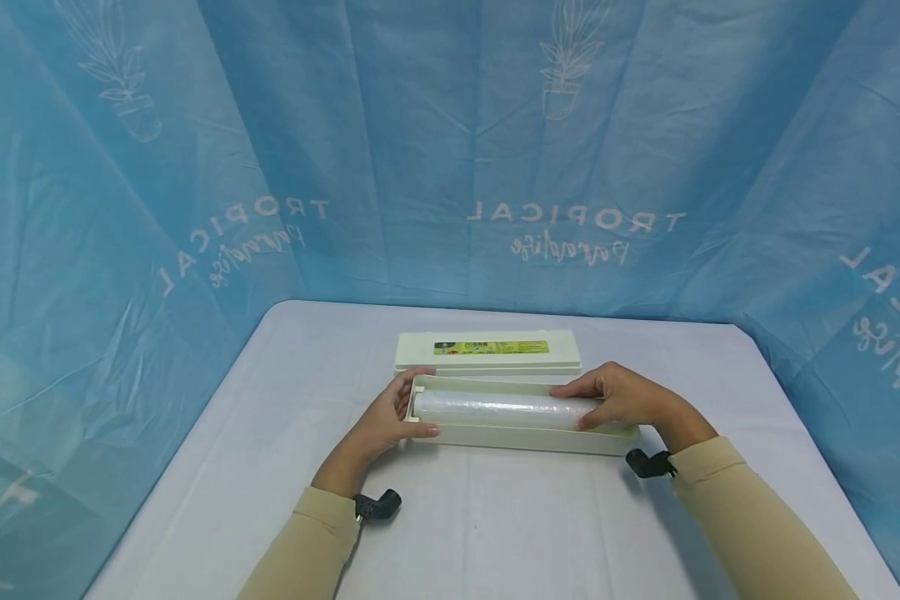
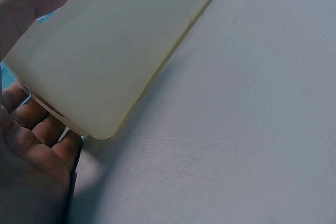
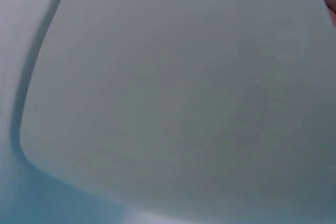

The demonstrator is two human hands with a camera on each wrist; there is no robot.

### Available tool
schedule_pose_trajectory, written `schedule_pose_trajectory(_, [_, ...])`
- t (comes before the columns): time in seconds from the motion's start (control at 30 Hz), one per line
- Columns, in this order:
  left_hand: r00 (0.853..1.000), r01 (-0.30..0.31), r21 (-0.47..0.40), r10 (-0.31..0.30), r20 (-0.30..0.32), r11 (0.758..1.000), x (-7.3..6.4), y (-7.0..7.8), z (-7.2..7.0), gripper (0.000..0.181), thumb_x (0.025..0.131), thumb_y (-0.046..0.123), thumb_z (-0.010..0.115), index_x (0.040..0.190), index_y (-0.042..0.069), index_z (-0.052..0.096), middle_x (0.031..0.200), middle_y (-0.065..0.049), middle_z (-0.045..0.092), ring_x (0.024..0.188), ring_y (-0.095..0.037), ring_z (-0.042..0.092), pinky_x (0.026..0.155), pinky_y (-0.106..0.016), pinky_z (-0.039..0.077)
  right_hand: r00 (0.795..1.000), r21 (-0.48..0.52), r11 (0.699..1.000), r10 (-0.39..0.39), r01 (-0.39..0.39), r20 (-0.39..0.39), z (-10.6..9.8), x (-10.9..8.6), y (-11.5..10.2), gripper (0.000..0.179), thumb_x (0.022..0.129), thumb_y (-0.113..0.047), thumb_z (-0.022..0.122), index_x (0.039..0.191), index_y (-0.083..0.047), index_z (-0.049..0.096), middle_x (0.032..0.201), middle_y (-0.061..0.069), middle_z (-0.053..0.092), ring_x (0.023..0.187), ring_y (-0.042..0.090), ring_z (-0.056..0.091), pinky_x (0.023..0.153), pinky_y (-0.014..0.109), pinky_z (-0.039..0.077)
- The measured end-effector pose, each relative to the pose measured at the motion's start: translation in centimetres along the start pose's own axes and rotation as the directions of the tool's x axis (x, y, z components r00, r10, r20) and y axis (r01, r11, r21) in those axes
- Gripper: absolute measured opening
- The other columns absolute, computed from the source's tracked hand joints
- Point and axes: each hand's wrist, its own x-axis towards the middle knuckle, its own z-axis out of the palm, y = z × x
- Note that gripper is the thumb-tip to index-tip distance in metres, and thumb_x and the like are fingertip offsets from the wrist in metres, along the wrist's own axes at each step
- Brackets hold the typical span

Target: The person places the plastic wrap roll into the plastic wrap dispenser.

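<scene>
Blue printed curtain point(image 1: 465, 150) around a white-covered table point(image 1: 525, 525), cream box point(image 1: 517, 438) on it, labelled lid point(image 1: 487, 362) just behind, plastic-wrap roll point(image 1: 487, 408) inside the box, left hand point(image 1: 385, 418) gripping its left end, right hand point(image 1: 630, 397) pinching the roll.

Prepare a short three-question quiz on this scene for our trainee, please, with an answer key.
1. Multiple choice: which hand has its thumb and fingers on the shiny, clear plastic-film roll?
a) left
b) right
c) neither
2. True or false: in the head view, the flat cream rectangular lid with the yellow-green label lies beyond the long cream plastic box.
3. Fill in: the left hand grips the box by its ____ end.

Key: 1. b, the right hand; 2. true; 3. left.
</scene>
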Motion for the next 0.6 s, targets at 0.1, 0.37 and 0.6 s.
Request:
schedule_pose_trajectory(0.1, [1.0, 0.003, 0.006, -0.003, -0.003, 1.0, 0.0, -0.01, 0.02, 0.103, 0.072, 0.001, 0.097, 0.158, 0.023, 0.044, 0.154, -0.01, 0.049, 0.137, -0.028, 0.05, 0.11, -0.037, 0.048, 1.0, -0.018, 1.0, 0.011, -0.011, -0.004, 0.03, -0.02, -0.13, 0.056, 0.079, -0.009, 0.094, 0.132, -0.012, 0.075, 0.131, 0.007, 0.07, 0.124, 0.024, 0.064, 0.096, 0.026, 0.054])
schedule_pose_trajectory(0.37, [1.0, 0.006, 0.003, -0.006, -0.003, 1.0, -0.1, 0.17, 0.14, 0.103, 0.073, 0.0, 0.097, 0.158, 0.024, 0.044, 0.155, -0.011, 0.048, 0.137, -0.029, 0.05, 0.111, -0.039, 0.047, 1.0, -0.047, 0.999, 0.018, -0.018, -0.017, 0.18, -0.16, -0.42, 0.057, 0.079, -0.008, 0.094, 0.132, -0.011, 0.075, 0.13, 0.007, 0.071, 0.123, 0.023, 0.065, 0.095, 0.026, 0.055])
schedule_pose_trajectory(0.6, [1.0, -0.001, 0.012, 0.001, 0.004, 1.0, -0.03, 0.01, 0.02, 0.102, 0.074, -0.001, 0.096, 0.158, 0.025, 0.044, 0.155, -0.011, 0.048, 0.137, -0.028, 0.05, 0.111, -0.039, 0.047, 0.999, -0.058, 0.998, 0.028, -0.029, -0.024, 0.19, -0.18, -0.39, 0.057, 0.079, -0.009, 0.094, 0.132, -0.012, 0.076, 0.13, 0.006, 0.071, 0.123, 0.023, 0.065, 0.097, 0.029, 0.055])
